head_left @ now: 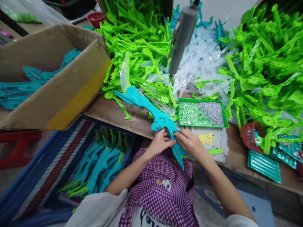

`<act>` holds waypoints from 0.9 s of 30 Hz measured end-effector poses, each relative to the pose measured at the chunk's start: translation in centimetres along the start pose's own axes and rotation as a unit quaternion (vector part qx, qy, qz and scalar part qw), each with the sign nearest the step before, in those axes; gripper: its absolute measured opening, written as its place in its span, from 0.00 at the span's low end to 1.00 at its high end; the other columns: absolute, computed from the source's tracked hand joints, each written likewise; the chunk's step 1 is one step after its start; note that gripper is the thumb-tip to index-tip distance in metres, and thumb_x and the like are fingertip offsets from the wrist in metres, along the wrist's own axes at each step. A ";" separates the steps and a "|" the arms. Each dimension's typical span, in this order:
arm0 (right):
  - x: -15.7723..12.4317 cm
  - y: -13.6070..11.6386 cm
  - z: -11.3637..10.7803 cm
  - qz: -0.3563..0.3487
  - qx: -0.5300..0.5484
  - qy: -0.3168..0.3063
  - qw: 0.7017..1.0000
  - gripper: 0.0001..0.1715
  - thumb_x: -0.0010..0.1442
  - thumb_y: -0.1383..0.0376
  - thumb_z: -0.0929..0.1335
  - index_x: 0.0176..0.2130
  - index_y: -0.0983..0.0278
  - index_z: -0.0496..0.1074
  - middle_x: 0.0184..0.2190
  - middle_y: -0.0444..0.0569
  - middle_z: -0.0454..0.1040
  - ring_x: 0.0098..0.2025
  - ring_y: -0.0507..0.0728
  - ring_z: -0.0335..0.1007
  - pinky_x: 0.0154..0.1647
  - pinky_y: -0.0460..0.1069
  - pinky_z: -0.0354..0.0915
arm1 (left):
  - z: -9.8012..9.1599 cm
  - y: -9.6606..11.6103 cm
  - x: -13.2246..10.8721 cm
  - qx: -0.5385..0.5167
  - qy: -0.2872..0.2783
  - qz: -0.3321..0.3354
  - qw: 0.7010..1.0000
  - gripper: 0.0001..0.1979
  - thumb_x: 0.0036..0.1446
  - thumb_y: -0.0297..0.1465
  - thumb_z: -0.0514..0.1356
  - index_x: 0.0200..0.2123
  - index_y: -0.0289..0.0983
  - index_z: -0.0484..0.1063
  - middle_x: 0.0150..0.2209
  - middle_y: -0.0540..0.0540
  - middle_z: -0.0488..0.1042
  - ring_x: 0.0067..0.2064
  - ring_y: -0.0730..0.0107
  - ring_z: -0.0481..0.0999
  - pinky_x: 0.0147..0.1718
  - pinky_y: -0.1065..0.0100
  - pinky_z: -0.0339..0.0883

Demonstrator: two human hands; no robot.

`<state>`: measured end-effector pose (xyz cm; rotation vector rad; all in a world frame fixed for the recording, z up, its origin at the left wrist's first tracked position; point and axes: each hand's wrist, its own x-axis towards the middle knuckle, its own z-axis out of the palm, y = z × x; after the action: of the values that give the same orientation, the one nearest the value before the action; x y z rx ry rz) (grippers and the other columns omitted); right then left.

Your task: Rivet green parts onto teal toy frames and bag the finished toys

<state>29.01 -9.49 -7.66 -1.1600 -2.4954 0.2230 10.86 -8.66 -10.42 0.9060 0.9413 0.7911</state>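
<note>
A long blue plastic part (151, 108), shaped like a toy bow limb with a round end, lies slantwise over the table edge and my lap. My left hand (162, 142) grips it from the left, fingers wrapped at its lower half. On its right side my right hand (188, 140) has thumb and fingertips pinched at the part's edge; a tiny dark piece shows at the fingertips, too small to name. Just beyond my right hand sits a green tray (193, 115) with small metal screws (213, 113). A grey electric screwdriver (182, 37) hangs above the table, touched by neither hand.
Piles of lime-green plastic parts (142, 47) and clear plastic pieces (201, 56) cover the table's back. A cardboard box (78, 75) with blue parts stands left. Below it, a blue crate (47, 176) holds more blue parts. At right are a red basket (248, 135) and teal trays (264, 165).
</note>
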 end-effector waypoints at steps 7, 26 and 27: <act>0.3 3.7 -2.3 0.222 0.019 0.095 0.970 0.15 0.66 0.63 0.62 0.48 0.64 0.73 0.42 0.55 0.75 0.41 0.58 0.73 0.42 0.52 0.67 | -0.2 -0.3 0.2 0.010 0.005 -0.006 1.000 0.27 0.44 0.34 0.71 0.46 0.34 0.66 0.43 0.40 0.77 0.38 0.62 0.80 0.37 0.62 0.76; 5.8 8.7 -3.9 0.207 0.003 -0.261 0.943 0.10 0.57 0.70 0.66 0.32 0.62 0.77 0.34 0.50 0.81 0.37 0.58 0.74 0.37 0.50 0.61 | -0.3 -0.4 0.2 0.005 0.008 -0.007 1.000 0.27 0.43 0.34 0.72 0.45 0.34 0.66 0.41 0.41 0.77 0.38 0.61 0.80 0.37 0.62 0.76; 6.1 8.8 -3.9 0.204 0.000 -0.268 0.941 0.10 0.56 0.71 0.66 0.31 0.62 0.77 0.33 0.50 0.81 0.36 0.58 0.74 0.36 0.50 0.60 | -0.3 -0.3 0.2 0.005 0.009 -0.007 1.000 0.27 0.43 0.34 0.72 0.46 0.34 0.66 0.41 0.41 0.77 0.38 0.61 0.80 0.37 0.62 0.76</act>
<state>33.19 0.76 -5.09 -1.8120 -2.6492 0.7392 10.74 -8.53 -10.87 0.9025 0.9667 0.7840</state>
